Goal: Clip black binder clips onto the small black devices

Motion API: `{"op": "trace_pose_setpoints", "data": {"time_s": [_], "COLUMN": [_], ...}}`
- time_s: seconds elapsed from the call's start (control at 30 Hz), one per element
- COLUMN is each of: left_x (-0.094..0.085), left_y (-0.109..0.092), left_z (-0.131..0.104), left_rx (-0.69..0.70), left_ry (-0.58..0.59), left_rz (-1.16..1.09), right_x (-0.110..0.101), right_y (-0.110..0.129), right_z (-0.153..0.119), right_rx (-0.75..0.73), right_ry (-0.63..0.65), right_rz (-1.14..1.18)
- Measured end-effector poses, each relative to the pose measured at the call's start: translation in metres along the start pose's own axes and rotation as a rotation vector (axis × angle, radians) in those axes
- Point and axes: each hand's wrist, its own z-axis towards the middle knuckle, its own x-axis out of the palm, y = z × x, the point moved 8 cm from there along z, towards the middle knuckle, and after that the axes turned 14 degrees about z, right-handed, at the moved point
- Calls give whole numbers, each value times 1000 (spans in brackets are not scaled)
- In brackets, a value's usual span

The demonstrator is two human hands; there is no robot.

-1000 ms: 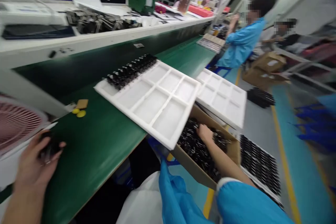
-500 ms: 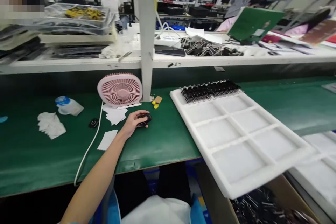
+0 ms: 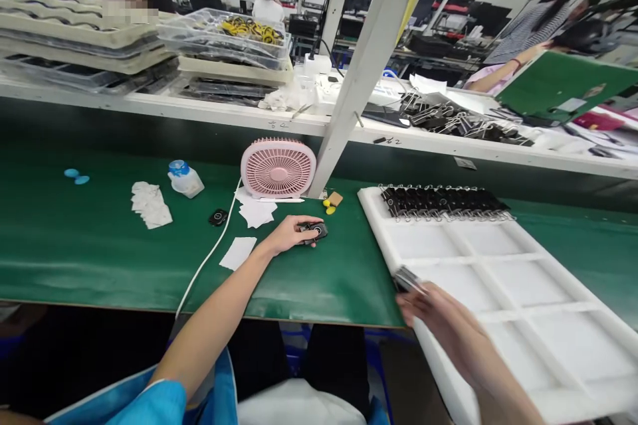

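My left hand [image 3: 294, 232] is closed around a small black device with a round ring on its face [image 3: 315, 231], like the body of a smartwatch, just above the green mat. My right hand [image 3: 433, 309], smeared by motion, passes over the left edge of the white foam tray [image 3: 428, 269]. It grips a binder clip [image 3: 407, 279], black with metal handles. A row of black binder clips [image 3: 443, 202] lies along the tray's far end. Another black watch-like device [image 3: 218, 216] rests on the mat to the left.
A pink fan [image 3: 278, 169] stands by the post [image 3: 356, 73], its white cable [image 3: 204, 259] crossing the mat. Paper pieces [image 3: 238, 253], a crumpled tissue [image 3: 151, 204], a small bottle [image 3: 186, 179] and yellow bits [image 3: 329, 210] lie around. A loaded shelf [image 3: 209, 105] runs behind; people are beyond it.
My right hand has come up from the box of binder clips at lower right, now with a clip. My left hand still holds the device. The view has swung left.
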Motion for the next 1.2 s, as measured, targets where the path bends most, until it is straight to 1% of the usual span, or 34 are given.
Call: {"op": "trace_pose_setpoints", "data": {"time_s": [0.07,0.1,0.13,0.17,0.23,0.3,0.37,0.5,0.67,0.83,1.03,1.2], "left_x": [-3,-5,-8,-10,-15,-19,-21,-22,-21,-16,-17,-17], "left_y": [3,5,6,8,9,8,7,4,1,3,2,0], "left_z": [1,1,1,1,2,2,1,0,1,2,1,0], "left_rx": [12,12,9,7,5,3,-2,4,46,62,40,25], "left_ry": [-11,-17,-24,-30,-42,-46,-38,5,28,69,59,61], "left_rz": [4,-2,-13,-25,-47,-50,-34,5,20,72,129,126], "right_x": [56,77,93,104,116,117,114,112,115,117,117,120], "right_y": [-7,-11,-15,-19,-30,-39,-44,-46,-46,-42,-43,-40], "right_z": [34,52,71,88,115,132,138,137,135,133,132,133], "right_rx": [42,42,24,5,-18,-29,-59,-126,-147,-183,-201,-215], "right_ry": [63,64,47,30,16,21,32,85,143,174,195,164], "right_rz": [235,336,404,443,452,409,351,249,111,-29,-68,-35]}}
